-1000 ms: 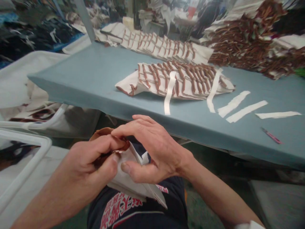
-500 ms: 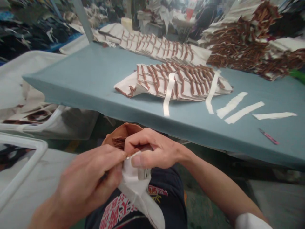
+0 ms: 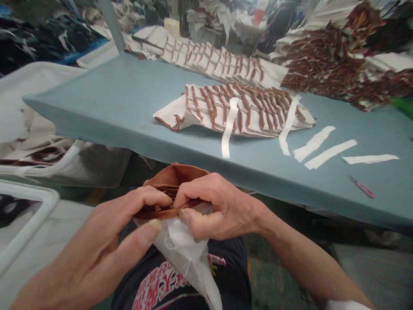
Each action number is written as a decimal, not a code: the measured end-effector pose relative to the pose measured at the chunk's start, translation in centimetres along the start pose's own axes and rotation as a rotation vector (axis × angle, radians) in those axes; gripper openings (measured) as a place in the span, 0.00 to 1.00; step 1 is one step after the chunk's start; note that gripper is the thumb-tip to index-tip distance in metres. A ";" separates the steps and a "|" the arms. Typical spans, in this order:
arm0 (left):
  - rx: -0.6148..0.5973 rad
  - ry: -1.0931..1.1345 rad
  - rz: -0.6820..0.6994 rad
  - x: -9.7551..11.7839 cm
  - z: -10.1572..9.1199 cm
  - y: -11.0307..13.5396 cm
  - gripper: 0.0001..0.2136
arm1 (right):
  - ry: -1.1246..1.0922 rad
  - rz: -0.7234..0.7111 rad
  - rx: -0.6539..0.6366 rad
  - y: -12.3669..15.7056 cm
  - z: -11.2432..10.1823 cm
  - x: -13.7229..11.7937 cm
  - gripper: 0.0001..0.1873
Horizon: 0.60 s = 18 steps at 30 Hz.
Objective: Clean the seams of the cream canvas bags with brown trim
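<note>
Close to my body, a brown and white fabric piece [image 3: 161, 214] hangs from both hands. Its brown cloth bulges up behind my fingers, and the thin white part drapes down over my dark printed clothing. My right hand [image 3: 216, 206] pinches the brown edge between thumb and forefinger. On the other side, my left hand [image 3: 129, 228] has its fingers over the edge inside the brown fold. The left thumb lies on the near side, so the edge sits between thumb and fingers. Whether anything else is tucked in the right palm is hidden.
A blue-grey table [image 3: 106, 99] stands ahead. It bears a fanned stack of brown-edged white pieces [image 3: 245, 112], another row behind [image 3: 213, 60], several white strips [image 3: 331, 154] and pink-handled snips [image 3: 362, 187]. Brown and white cloth [image 3: 329, 60] is heaped back right. White bins [image 3: 48, 196] stand left.
My left hand has opened its grip somewhat and spread along the brown edge, thumb apart from the fingers. More of the brown cloth shows. A shiny bit below my right thumb is no longer visible.
</note>
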<state>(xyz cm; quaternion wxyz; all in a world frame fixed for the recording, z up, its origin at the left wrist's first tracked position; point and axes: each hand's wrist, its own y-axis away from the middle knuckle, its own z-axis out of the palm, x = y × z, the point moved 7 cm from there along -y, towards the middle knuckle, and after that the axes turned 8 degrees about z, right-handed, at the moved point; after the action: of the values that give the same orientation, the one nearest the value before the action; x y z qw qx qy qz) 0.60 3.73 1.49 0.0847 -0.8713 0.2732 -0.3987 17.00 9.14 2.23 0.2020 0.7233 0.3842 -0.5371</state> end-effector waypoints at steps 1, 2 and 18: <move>-0.072 0.040 0.001 0.2 0.0 -0.6 0.14 | 0.083 -0.058 0.033 0.2 -0.2 -0.5 0.04; -0.140 0.070 0.023 0.6 0.1 -1.2 0.15 | 0.151 -0.092 0.061 0.3 -0.3 -0.7 0.04; -0.186 -0.053 0.126 -1.5 0.9 -0.6 0.15 | 0.285 -0.057 -0.063 1.9 -0.1 0.6 0.12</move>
<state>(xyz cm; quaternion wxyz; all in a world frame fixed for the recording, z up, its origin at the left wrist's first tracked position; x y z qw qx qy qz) 0.66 5.02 0.13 0.0353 -0.8667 0.3610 -0.3424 18.59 8.23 1.45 0.1527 0.7744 0.4458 -0.4223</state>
